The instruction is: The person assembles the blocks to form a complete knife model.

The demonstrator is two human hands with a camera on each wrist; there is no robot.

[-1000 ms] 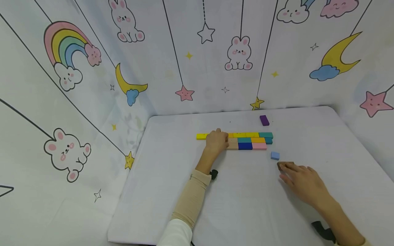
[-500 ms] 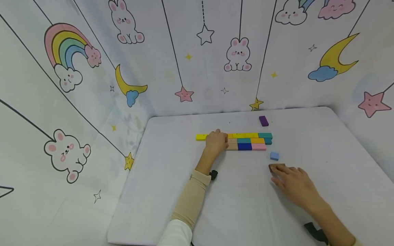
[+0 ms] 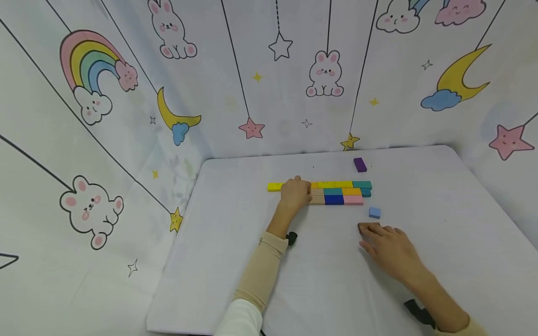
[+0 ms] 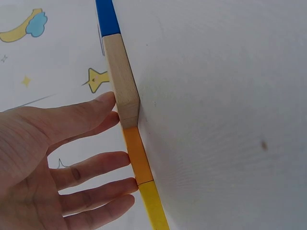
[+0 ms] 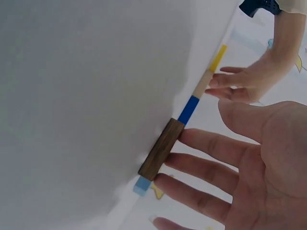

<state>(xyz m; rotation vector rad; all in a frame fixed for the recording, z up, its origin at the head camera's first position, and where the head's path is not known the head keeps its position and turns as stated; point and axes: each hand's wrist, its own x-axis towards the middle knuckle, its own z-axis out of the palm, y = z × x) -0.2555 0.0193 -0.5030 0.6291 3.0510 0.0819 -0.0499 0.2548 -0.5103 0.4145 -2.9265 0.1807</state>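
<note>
My left hand (image 3: 296, 193) lies over the left part of a multicoloured set of blocks laid in rows. In the left wrist view its fingertips touch the side of the row, by a pale wood block (image 4: 125, 79) and an orange block (image 4: 137, 155). My right hand (image 3: 392, 252) rests on a dark brown wooden block (image 5: 160, 149) in front of the rows, with spread, fairly straight fingertips touching it. Just behind the brown block sits a small light blue block (image 3: 375, 213), apart from the rows. The left hand covers some blocks in the head view.
The front row also has a dark blue block (image 3: 334, 200) and a pink block (image 3: 353, 200). Yellow blocks (image 3: 343, 184) and a teal block (image 3: 362, 184) form the back row. A purple block (image 3: 360, 164) lies alone near the back edge of the white table (image 3: 210, 261).
My right hand has slid the brown block leftward across the table, past the front of the light blue block. The left hand has stayed in place on the rows.
</note>
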